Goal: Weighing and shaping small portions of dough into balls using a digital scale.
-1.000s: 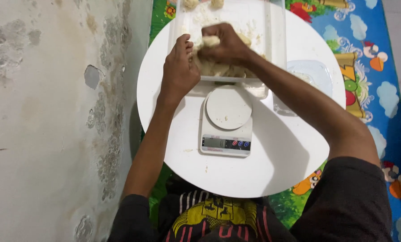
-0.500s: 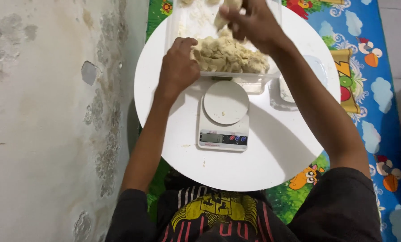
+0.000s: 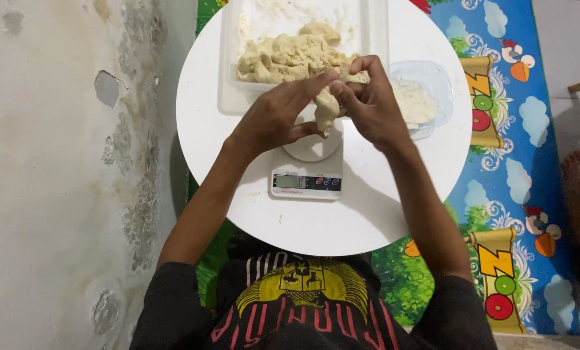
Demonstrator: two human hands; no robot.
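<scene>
Both hands, left hand [image 3: 277, 116] and right hand [image 3: 368, 104], pinch a dough piece [image 3: 327, 110] in a narrow grip above the scale [image 3: 308, 170]. Stretched sticky dough may tear and drop onto the white worktop [image 3: 394, 194].

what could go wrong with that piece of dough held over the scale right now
The dough piece hangs stretched between the left hand and right hand, so it might tear and drop beside the scale's platform rather than on it. The clear bowl of flour sits close by the right wrist and could get knocked. Sticky dough may also smear the digital scale buttons.
</scene>
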